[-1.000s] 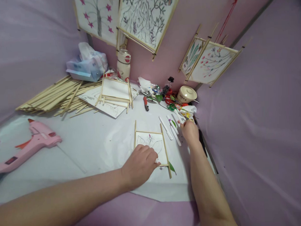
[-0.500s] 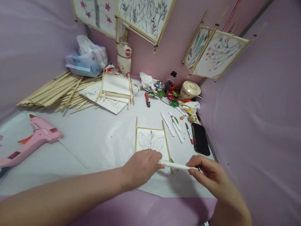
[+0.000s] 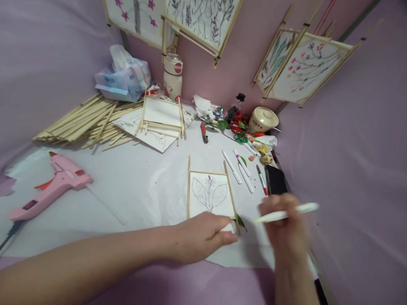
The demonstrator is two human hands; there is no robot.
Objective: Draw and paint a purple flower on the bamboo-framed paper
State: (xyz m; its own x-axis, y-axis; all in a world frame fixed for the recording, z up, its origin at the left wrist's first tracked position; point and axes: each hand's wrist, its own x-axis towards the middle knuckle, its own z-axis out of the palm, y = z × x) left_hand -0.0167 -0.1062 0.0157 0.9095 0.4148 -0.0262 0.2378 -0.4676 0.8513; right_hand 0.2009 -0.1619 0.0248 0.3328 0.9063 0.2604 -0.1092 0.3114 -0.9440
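My right hand [image 3: 286, 221], blurred by motion, grips a white marker [image 3: 307, 207] whose pale yellow-green tip points left. My left hand [image 3: 206, 237] is closed on a small white marker cap [image 3: 228, 227], pinched between thumb and forefinger. Beneath and behind that hand lies a stick-framed drawing [image 3: 210, 194] of a flower with two large outlined leaves and a pink centre. The hand covers the frame's lower edge. A green leaf [image 3: 240, 221] pokes out by the frame's lower right corner.
Several white markers [image 3: 246, 177] and a red-and-grey pen [image 3: 262, 179] lie right of the drawing, near a black phone [image 3: 275, 181]. At left is a pink glue gun [image 3: 59, 182]. Bundled wooden sticks [image 3: 78, 121], a tissue box [image 3: 124, 79] and a bottle [image 3: 173, 78] stand behind.
The marker has come apart from its cap. My right hand has moved up and right with the marker and turned it, while my left hand keeps the cap. The camera view has shifted slightly.
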